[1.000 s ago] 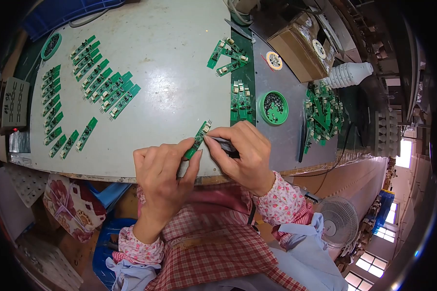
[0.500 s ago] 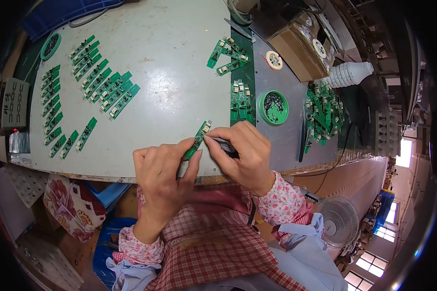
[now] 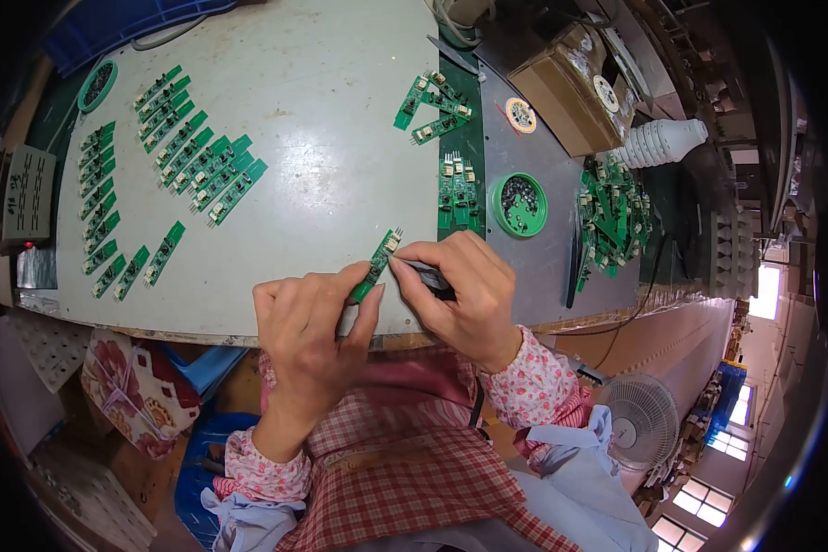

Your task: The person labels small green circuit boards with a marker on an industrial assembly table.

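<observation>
A narrow green circuit board [image 3: 377, 264], with a pale component and metal pins at its upper end, is tilted above the near edge of the worktable. My left hand [image 3: 308, 322] pinches its lower end between thumb and fingertips. On the board's right side, my right hand [image 3: 465, 287] has thumb and index fingertip closed together right at the board's edge; whatever they pinch is too small to make out. A dark object [image 3: 430, 279] shows partly inside the curl of that hand, mostly hidden by the fingers.
Similar boards lie in rows [image 3: 161, 253] on the left of the table [image 3: 331, 184]. A green dish [image 3: 545, 213] of small black parts stands right of more boards. Farther right are a board pile [image 3: 607, 221], a cardboard box [image 3: 561, 101] and stacked white cups [image 3: 662, 140].
Almost nothing differs. Both hands and the circuit board keep the same grip and pose, with only a very slight shift of the whole view.
</observation>
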A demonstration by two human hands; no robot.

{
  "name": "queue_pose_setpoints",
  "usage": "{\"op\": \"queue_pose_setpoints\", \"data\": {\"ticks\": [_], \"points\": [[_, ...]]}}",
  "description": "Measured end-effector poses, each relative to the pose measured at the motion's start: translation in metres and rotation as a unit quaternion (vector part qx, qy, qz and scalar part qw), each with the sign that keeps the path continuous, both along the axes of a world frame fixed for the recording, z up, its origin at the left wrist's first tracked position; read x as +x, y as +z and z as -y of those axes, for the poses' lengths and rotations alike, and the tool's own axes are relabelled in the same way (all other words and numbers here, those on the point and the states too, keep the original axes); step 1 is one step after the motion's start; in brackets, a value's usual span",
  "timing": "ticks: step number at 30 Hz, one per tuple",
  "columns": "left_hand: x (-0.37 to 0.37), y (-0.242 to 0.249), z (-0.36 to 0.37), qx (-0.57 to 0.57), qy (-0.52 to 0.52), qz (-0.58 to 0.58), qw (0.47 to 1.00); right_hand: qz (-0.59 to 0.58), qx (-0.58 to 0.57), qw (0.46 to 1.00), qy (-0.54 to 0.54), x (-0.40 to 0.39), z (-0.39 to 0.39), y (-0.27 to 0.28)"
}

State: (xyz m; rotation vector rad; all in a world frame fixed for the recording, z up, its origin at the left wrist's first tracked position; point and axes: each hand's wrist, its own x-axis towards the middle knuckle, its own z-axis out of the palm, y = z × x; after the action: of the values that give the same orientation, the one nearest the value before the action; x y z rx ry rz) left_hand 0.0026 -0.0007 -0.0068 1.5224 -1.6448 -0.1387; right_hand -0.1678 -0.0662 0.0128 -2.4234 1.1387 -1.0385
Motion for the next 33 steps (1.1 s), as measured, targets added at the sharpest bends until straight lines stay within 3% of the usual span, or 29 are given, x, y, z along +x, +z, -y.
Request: {"op": "queue_pose_setpoints", "data": {"ticks": [33], "points": [[0.0004,-0.0004,-0.0006,0.002,0.000,0.002,1.000,0.002,-0.001,1.000,-0.001,-0.0013,-0.0010,0.0002]]}}
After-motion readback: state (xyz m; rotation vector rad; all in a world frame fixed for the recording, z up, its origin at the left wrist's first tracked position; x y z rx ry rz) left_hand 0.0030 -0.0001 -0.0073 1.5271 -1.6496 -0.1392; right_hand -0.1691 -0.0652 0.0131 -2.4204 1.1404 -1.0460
